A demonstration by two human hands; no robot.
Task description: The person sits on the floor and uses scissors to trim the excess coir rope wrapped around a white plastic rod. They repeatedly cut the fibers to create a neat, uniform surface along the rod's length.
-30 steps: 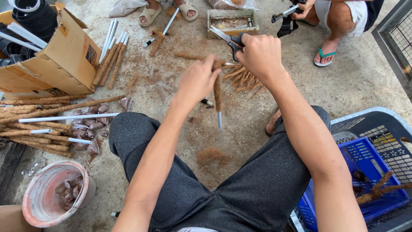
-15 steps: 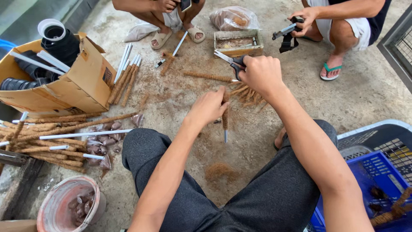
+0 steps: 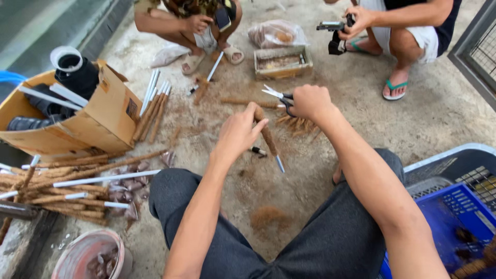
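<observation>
My left hand (image 3: 238, 132) grips the top of a short stick wrapped in brown coir fibre (image 3: 268, 138), whose bare white lower end points down toward the concrete floor. My right hand (image 3: 309, 101) holds a pair of scissors (image 3: 276, 95) with the blades pointing left, just above and to the right of the stick's top. Both arms reach out over my knees in dark grey trousers. A small heap of brown fibre (image 3: 267, 215) lies on the floor between my legs.
A cardboard box (image 3: 77, 116) with white pipes and black parts stands at left, beside a pile of coir-wrapped sticks (image 3: 67, 181). A pink bucket (image 3: 90, 256) sits at lower left, a blue crate (image 3: 454, 217) at right. Two people squat opposite near a small wooden tray (image 3: 282, 62).
The view has tilted upward, showing more of the two people opposite. My hands stay together on the stick and scissors, with the stick held slightly higher and more slanted.
</observation>
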